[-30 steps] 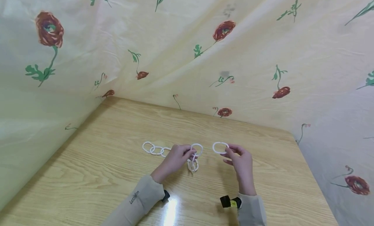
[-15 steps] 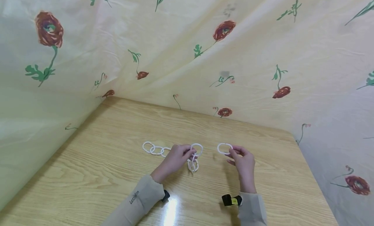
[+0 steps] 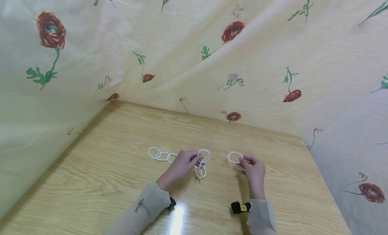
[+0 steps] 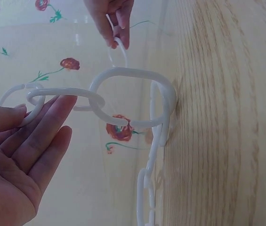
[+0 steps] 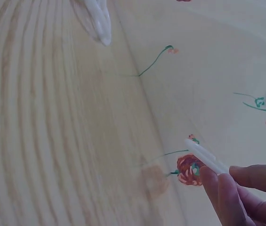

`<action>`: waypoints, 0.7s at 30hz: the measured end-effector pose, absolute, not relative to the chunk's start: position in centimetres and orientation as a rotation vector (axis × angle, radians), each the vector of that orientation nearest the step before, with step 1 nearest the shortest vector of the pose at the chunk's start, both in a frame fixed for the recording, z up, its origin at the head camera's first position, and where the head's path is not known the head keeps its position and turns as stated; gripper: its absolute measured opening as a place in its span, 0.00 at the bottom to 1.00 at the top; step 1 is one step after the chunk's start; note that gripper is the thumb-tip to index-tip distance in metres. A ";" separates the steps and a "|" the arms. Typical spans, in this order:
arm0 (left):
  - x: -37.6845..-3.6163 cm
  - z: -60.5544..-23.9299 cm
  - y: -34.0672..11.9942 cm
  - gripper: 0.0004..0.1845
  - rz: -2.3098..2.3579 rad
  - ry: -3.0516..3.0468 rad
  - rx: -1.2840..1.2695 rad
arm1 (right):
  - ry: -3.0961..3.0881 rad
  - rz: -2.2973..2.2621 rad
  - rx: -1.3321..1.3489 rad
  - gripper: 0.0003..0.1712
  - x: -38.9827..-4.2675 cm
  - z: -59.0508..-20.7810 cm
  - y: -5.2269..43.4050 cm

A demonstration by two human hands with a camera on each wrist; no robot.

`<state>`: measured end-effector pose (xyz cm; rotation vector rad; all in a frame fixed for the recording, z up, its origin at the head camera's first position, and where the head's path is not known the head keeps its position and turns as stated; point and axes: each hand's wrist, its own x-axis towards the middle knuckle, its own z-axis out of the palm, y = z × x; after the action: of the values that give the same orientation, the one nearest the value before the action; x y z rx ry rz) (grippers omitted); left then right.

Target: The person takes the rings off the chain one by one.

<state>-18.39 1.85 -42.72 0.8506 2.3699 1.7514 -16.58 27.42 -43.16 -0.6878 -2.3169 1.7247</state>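
Compared with a second ago, we see the right hand shifted a little farther right and nearer the person, taking the loose white plastic link with it, so the gap between that link and the chain has widened. The left hand looks unchanged to us, and so does the white plastic chain.

The loose link sticks out from the right hand toward the left, its near end pinched between thumb and fingertips. We find it apart from the chain and raised over the wood-grain table; the right wrist view shows it nearly edge-on.

The left hand pinches the chain's end link between thumb and index finger. In the left wrist view we see the next link lying along the fingertips, and beyond it a wide link with a split in its side. From the head view, part of the chain hangs just below the left fingers, while more joined links lie on the table, left of that hand. Behind everything we see a floral cloth.
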 end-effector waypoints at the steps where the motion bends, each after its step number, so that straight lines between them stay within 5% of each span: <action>1: -18.4 -42.8 1.8 0.11 1.752 2.368 0.853 | -2.319 1.723 -0.693 0.17 -16.6 -43.3 27.5; 16: -18.5 -42.9 1.8 0.11 1.737 2.365 0.855 | -2.240 1.817 -0.672 0.12 -16.5 -44.8 28.2; 21: -18.4 -42.9 1.9 0.11 1.730 2.371 0.860 | -2.288 1.828 -0.725 0.18 -16.5 -44.8 28.3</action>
<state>-18.45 1.88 -42.92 0.8598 2.3707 1.7299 -16.49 28.25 -44.81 -0.7253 -2.2876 1.8284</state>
